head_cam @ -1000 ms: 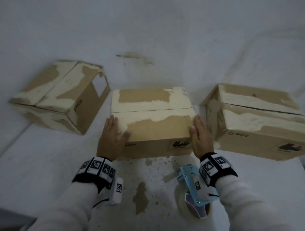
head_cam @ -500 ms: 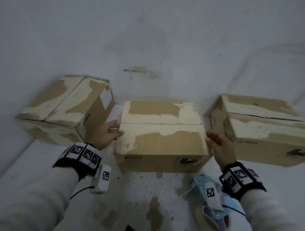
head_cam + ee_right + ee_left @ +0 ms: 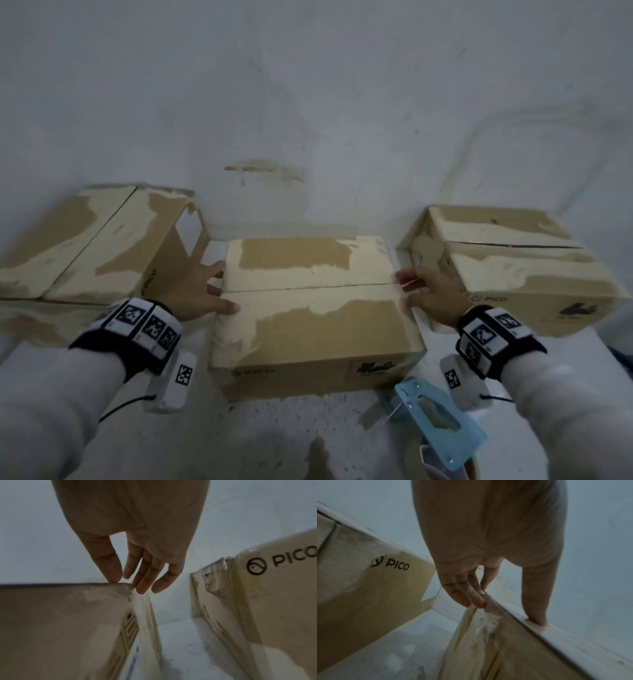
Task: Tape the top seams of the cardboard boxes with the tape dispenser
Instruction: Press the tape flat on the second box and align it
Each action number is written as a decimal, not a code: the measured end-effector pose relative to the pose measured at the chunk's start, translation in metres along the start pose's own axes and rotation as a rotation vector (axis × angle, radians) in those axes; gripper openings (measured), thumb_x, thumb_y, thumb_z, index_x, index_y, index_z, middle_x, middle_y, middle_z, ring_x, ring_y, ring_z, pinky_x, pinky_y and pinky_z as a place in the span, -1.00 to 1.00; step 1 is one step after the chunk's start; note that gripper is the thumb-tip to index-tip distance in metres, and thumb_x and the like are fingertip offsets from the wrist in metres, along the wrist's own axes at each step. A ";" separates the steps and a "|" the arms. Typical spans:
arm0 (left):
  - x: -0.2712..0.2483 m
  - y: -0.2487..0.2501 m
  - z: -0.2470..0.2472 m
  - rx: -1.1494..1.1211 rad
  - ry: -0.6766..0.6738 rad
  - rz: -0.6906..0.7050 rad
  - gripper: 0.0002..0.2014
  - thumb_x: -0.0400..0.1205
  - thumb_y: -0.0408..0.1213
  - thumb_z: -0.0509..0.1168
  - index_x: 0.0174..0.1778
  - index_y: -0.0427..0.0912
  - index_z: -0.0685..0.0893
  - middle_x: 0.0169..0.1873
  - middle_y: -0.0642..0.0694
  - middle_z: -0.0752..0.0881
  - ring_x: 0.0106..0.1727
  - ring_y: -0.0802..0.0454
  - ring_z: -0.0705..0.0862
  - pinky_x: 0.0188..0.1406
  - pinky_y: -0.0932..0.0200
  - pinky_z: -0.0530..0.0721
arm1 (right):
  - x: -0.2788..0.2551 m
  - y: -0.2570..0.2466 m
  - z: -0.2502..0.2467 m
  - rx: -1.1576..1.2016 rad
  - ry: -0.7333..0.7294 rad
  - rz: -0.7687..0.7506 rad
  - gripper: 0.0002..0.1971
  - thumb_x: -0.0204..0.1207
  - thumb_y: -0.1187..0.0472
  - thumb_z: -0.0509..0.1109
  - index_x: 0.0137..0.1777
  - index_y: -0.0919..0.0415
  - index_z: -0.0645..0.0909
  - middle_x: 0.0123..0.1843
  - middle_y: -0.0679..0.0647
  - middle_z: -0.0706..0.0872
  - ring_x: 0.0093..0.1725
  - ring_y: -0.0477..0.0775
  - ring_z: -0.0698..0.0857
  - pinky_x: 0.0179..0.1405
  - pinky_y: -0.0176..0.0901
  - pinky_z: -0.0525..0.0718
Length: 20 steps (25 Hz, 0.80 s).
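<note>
Between the hands: brown cardboard middle box (image 3: 310, 308), seam running left-right.
Grips: left hand (image 3: 191, 291), right hand (image 3: 433, 294) released, fingers flat.
Dispenser: blue tape dispenser (image 3: 435, 418) nearer right.

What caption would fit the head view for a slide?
Both hands, left and right, steady the middle box at its sides; the tape dispenser lies unused in front.

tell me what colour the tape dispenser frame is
Light blue; the tape dispenser shows best in the head view.
</note>
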<state>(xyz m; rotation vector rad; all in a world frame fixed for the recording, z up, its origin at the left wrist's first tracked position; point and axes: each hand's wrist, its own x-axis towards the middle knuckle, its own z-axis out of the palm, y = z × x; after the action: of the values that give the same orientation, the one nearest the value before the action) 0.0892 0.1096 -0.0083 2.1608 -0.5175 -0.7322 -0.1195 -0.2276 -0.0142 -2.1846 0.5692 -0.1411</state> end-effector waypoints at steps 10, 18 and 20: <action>0.059 0.012 -0.018 0.136 0.067 -0.041 -0.41 0.54 0.14 0.30 0.43 -0.09 0.51 0.25 -0.19 0.58 0.18 -0.10 0.58 0.10 0.05 0.66 | 0.089 -0.025 0.000 -0.087 0.049 0.056 -0.64 0.49 0.48 0.31 0.29 0.34 0.56 0.07 0.16 0.66 0.03 0.07 0.61 0.02 -0.22 0.48; 0.094 0.005 -0.029 0.103 0.145 -0.061 -0.31 0.64 -0.11 0.27 0.65 -0.12 0.11 0.46 -0.23 0.37 0.35 -0.14 0.48 0.31 0.11 0.46 | 0.121 -0.018 0.001 -0.095 0.038 0.118 -0.63 0.55 0.32 0.29 0.36 0.15 0.51 0.23 0.23 0.52 0.08 0.15 0.54 -0.01 -0.14 0.48; 0.100 0.008 -0.031 0.117 0.150 0.012 -0.35 0.61 -0.25 0.33 0.61 -0.07 0.22 0.57 -0.14 0.23 0.56 -0.08 0.28 0.49 0.14 0.24 | 0.130 -0.021 0.000 -0.191 -0.010 0.089 -0.59 0.51 0.37 0.27 0.34 0.08 0.55 0.39 0.22 0.39 0.31 0.22 0.46 0.24 -0.10 0.42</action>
<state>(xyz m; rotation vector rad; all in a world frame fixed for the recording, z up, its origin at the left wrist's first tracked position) 0.1831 0.0647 -0.0189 2.2982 -0.5047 -0.5402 0.0033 -0.2743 -0.0102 -2.3378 0.6974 -0.0293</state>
